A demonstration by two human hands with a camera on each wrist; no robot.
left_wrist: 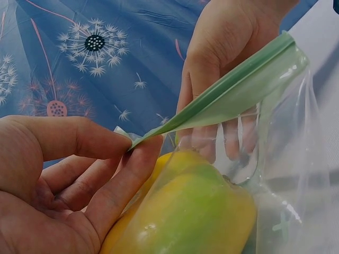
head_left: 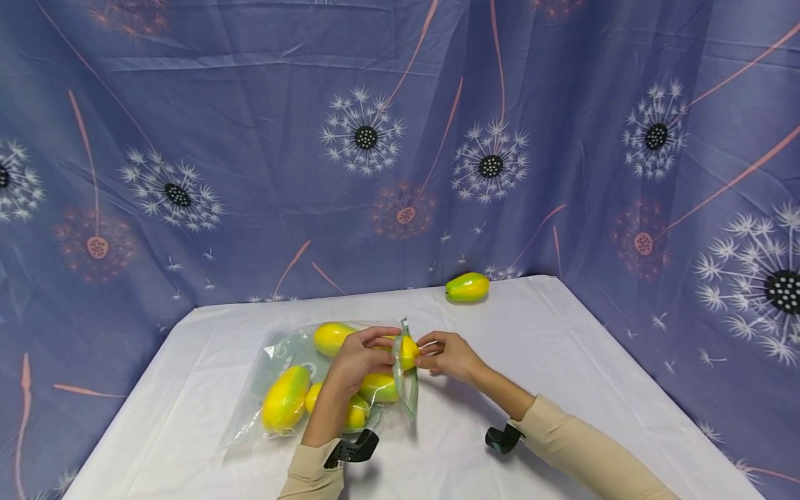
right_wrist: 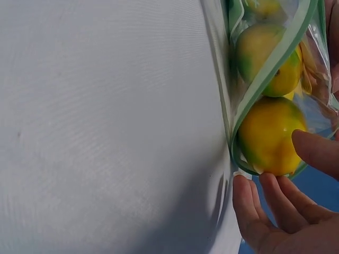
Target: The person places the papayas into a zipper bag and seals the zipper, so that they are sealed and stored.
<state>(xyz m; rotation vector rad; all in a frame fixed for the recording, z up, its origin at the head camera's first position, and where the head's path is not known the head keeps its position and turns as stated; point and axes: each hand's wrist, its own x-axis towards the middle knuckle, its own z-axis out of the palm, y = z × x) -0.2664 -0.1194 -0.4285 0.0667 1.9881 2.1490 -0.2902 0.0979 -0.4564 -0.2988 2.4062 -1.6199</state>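
A clear zip bag with a green edge lies on the white table, holding several yellow-green papayas, such as the papaya at its left end. My left hand reaches over the bag and pinches the green zip rim between thumb and fingers. At the bag's mouth, the end of one papaya shows inside the rim. My right hand is at that end, thumb tip on its side and relaxed, spread fingertips at its lower edge. Part of this papaya is hidden behind the left hand in the head view.
Another papaya lies by itself at the table's back edge. A white cloth covers the table. Blue curtains with dandelion prints hang behind and along the sides. Dark wrist devices sit on both sleeves.
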